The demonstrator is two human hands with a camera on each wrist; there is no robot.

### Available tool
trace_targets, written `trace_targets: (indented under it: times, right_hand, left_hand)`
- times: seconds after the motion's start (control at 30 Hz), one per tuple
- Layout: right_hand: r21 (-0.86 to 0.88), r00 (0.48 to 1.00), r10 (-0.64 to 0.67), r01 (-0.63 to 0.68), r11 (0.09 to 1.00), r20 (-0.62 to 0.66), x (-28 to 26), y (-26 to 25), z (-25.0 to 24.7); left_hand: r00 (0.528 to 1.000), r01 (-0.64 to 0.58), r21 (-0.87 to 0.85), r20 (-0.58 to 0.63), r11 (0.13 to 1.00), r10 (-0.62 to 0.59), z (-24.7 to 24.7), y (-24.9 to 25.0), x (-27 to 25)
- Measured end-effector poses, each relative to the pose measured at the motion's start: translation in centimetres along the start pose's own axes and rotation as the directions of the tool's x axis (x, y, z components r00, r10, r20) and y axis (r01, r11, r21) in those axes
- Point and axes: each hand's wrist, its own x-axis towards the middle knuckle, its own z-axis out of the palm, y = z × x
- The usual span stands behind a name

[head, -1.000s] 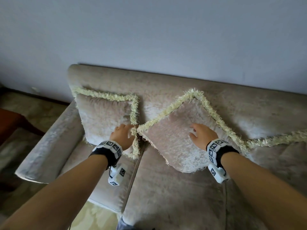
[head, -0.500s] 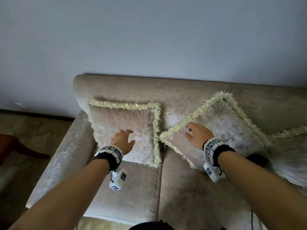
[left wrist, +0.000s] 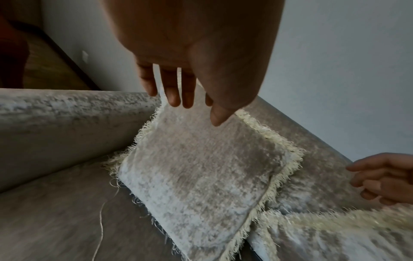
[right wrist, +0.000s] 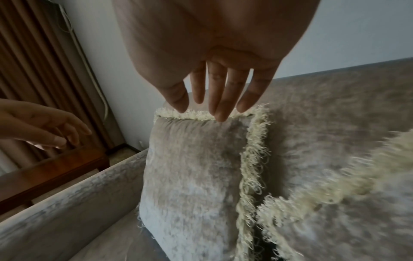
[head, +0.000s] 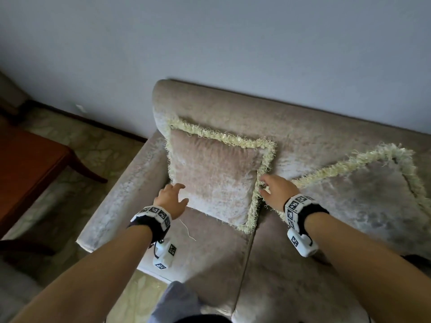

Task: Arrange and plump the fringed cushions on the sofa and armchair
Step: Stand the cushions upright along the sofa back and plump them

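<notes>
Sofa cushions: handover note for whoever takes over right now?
Left hand: open, holding nothing, at the lower left edge of the square-set cushion.
Right hand: open, holding nothing, by that cushion's right fringe; contact unclear.
That cushion stands against the sofa backrest by the armrest. The second cushion leans diamond-wise beside it.
Done: both cushions are up on the sofa.
Left: probably plump the square-set cushion. Armchair not in view.

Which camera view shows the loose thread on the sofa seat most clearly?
The left wrist view: the loose thread trails long and pale from the square cushion across the seat. The head view shows it small beside the left hand. The right wrist view does not show it clearly.
</notes>
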Motion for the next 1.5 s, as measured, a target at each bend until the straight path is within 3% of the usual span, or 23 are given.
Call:
trace_targets:
  times: [0.2,0.33,0.57,0.73,0.83,1.0,1.23,1.37,1.5]
  right_hand:
    - [-0.028,1.000,-0.019,0.020,0.999,0.018,7.1,-4.9,1.2]
    - [-0.031,0.998,0.064,-0.063,0.998,0.026,12.7,-8.6,2.2]
    - [-0.169,0.985,0.140,-0.123,0.978,0.096,22.6,-14.9,4.1]
    - [-0.299,0.972,0.193,-0.145,0.943,0.137,27.5,-14.9,6.3]
    - [-0.358,0.961,0.217,-0.144,0.923,0.173,28.6,-13.1,8.2]
    - [-0.411,0.981,0.167,-0.112,0.905,0.102,28.4,-11.1,10.8]
    - [-0.389,0.997,0.065,-0.073,0.918,-0.033,27.6,-10.5,14.0]
    - [-0.325,0.998,0.049,-0.059,0.944,-0.040,26.3,-10.2,13.6]
    - [-0.295,0.999,0.052,-0.054,0.954,-0.014,24.2,-10.3,11.6]
  left_hand:
    - [0.997,0.018,-0.032,0.069,0.999,-0.015,-1.2,-4.3,8.1]
    - [0.989,-0.036,-0.083,0.137,0.996,0.047,-1.7,-6.9,15.0]
    - [0.972,-0.013,-0.127,0.230,0.992,0.042,-0.5,-12.4,25.0]
    - [0.943,-0.071,-0.235,0.302,0.969,0.142,3.3,-13.5,30.2]
    - [0.937,-0.101,-0.325,0.286,0.940,0.200,5.7,-13.4,32.6]
    - [0.920,-0.159,-0.468,0.249,0.869,0.302,8.1,-13.5,34.6]
    - [0.950,-0.168,-0.652,0.094,0.739,0.299,12.9,-11.7,35.2]
    - [0.944,-0.203,-0.649,0.070,0.733,0.323,12.8,-11.6,33.3]
    - [0.926,-0.233,-0.651,0.079,0.723,0.370,9.5,-11.2,30.8]
